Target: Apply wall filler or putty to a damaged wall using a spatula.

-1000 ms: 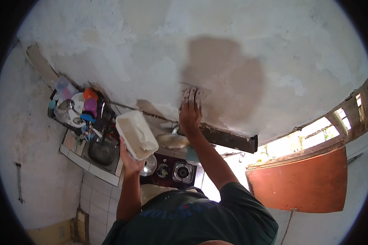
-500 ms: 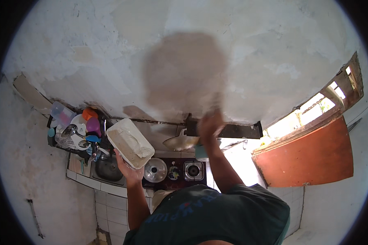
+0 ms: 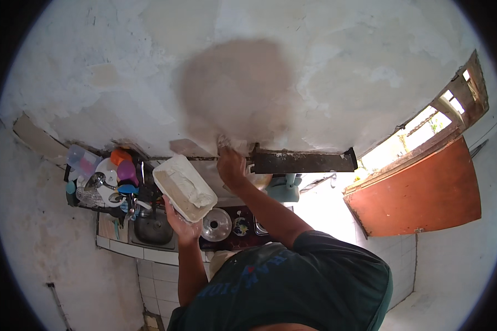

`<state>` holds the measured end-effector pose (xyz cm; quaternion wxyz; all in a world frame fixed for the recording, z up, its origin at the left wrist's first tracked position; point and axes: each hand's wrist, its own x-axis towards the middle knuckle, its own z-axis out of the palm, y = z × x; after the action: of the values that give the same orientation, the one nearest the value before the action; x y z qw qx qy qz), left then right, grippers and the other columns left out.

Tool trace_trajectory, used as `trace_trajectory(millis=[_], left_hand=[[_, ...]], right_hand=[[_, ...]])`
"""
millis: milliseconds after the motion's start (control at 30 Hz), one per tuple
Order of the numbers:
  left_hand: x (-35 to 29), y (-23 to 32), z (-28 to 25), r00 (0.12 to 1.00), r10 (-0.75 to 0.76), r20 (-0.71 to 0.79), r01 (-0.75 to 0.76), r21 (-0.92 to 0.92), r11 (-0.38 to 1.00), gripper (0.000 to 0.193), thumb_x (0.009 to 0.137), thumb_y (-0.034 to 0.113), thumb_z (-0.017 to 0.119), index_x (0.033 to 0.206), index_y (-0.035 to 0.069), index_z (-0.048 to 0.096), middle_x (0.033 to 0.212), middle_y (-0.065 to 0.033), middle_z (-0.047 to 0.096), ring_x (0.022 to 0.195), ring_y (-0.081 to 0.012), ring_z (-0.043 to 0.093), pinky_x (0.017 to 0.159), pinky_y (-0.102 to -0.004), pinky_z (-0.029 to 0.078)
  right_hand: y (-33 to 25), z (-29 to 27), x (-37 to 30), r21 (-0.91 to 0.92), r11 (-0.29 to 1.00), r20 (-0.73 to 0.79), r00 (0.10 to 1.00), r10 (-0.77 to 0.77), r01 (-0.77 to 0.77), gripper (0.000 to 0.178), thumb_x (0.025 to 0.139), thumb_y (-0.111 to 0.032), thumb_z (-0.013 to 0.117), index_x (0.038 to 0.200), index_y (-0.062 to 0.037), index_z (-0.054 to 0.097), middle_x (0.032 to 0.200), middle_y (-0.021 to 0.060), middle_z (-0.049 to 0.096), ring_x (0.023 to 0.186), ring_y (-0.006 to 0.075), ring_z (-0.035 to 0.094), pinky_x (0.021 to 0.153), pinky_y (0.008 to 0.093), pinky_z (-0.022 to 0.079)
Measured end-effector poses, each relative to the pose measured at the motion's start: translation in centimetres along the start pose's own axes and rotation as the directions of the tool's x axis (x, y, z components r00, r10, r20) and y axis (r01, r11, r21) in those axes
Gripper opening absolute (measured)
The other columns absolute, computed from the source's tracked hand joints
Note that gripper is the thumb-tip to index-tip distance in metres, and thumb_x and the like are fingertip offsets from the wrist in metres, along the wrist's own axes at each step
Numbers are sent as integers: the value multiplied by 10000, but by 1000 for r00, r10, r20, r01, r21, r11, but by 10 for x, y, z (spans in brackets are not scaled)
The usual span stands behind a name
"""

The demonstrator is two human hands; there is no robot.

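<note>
My left hand (image 3: 183,225) holds up a white rectangular tub (image 3: 200,214) from below, its fingers along the tub's near left side. Inside the tub lies thick white paste (image 3: 196,193), heaped toward one end. Up against the pale patchy wall (image 3: 337,99), my right hand (image 3: 232,166) is closed, with its knuckles toward me. Something whitish shows at its fingertips by the wall, too small to make out. A large dark round shadow (image 3: 237,88) falls on the wall above this hand.
A rack (image 3: 72,199) of dishes, ladles and cups stands at left beside a metal sink (image 3: 152,229). Below my arms are a stove with a round metal lid (image 3: 216,223). A dark ledge (image 3: 303,161) juts from the wall, and an orange-brown panel (image 3: 414,193) hangs by the window.
My right hand has swept left along the wall, from in front of the dark ledge to near the tub. The tub in my left hand has shifted slightly right in view.
</note>
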<state>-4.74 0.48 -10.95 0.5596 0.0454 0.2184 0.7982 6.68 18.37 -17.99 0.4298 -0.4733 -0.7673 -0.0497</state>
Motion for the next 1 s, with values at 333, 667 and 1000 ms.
trace_trajectory(millis=[333,667,1000], left_hand=[[-5,3,-4,997,44,67,-41,-33,999,605,1005,501,409,1485,138,344,1466,-67,434,1314,-283,452,1085,-489,374],[-5,-1,-7,994,70,86,-67,-36,997,626,999,520,409,1496,149,326,1469,-62,431,1310,-281,457,1078,-489,380],[-13,-5,-3,1000,6,-4,-7,-104,995,580,1013,492,392,1479,148,357,1447,-73,448,1297,-289,464,1077,-491,372]], right_hand=[[33,-154,89,-17,996,-434,898,77,-93,423,721,-12,603,1142,-3,646,823,171,660,727,344,659,661,433,536],[-6,-35,48,7,994,82,991,106,-107,132,751,-81,620,873,-106,666,863,116,669,812,299,671,715,438,537],[44,-191,117,238,957,-560,781,277,-169,280,778,15,566,1046,42,642,844,205,641,741,381,638,671,439,521]])
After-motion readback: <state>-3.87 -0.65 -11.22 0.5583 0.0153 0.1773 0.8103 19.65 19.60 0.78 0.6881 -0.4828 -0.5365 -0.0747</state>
